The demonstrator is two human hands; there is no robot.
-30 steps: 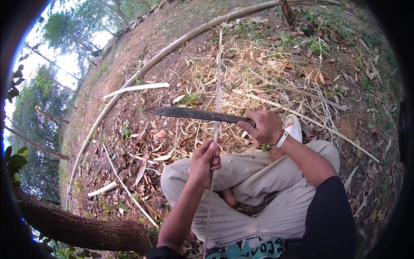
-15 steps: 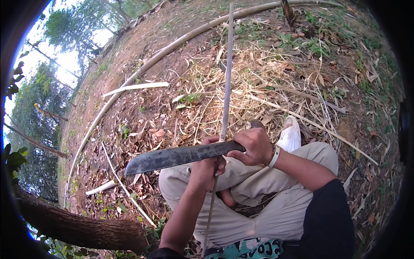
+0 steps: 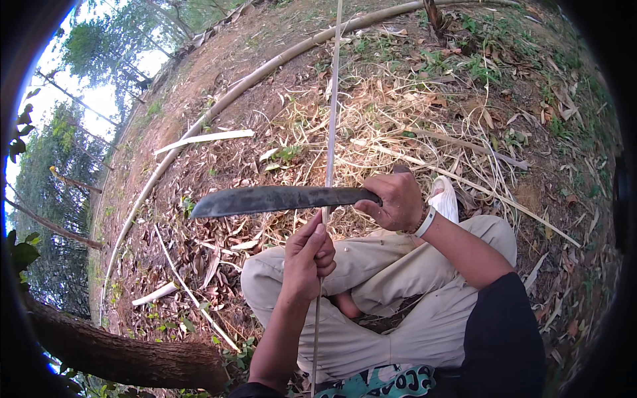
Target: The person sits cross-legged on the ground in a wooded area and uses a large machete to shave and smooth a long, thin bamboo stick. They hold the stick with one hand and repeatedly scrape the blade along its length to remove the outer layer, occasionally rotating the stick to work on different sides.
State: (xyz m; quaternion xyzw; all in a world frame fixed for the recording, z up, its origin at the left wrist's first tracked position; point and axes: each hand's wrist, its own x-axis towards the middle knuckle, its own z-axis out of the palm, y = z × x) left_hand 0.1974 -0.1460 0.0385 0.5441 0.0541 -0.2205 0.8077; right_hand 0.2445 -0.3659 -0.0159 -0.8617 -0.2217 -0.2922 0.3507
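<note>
My right hand [image 3: 396,201] is closed round the handle of a machete [image 3: 279,199], whose dark, broad blade reaches out to the left. The blade lies across a long, thin bamboo strip [image 3: 332,119] and hides a short piece of it. Below the blade my left hand [image 3: 310,255] grips the strip, thumb uppermost. From there the strip runs up past the top edge of the view and down between my legs. Whether the blade's edge touches the strip I cannot tell.
Pale shavings [image 3: 398,126] are heaped on the leaf-strewn ground ahead. A long bamboo pole [image 3: 259,74] curves across the far side. Several cut strips lie about, one pale strip [image 3: 207,139] at left. A tree trunk [image 3: 126,355] is at lower left; my crossed legs [image 3: 411,285] are below my hands.
The machete has moved up, away from my left hand, along the strip. My left hand has dropped slightly, and the strip's upper end has shifted left and out of view.
</note>
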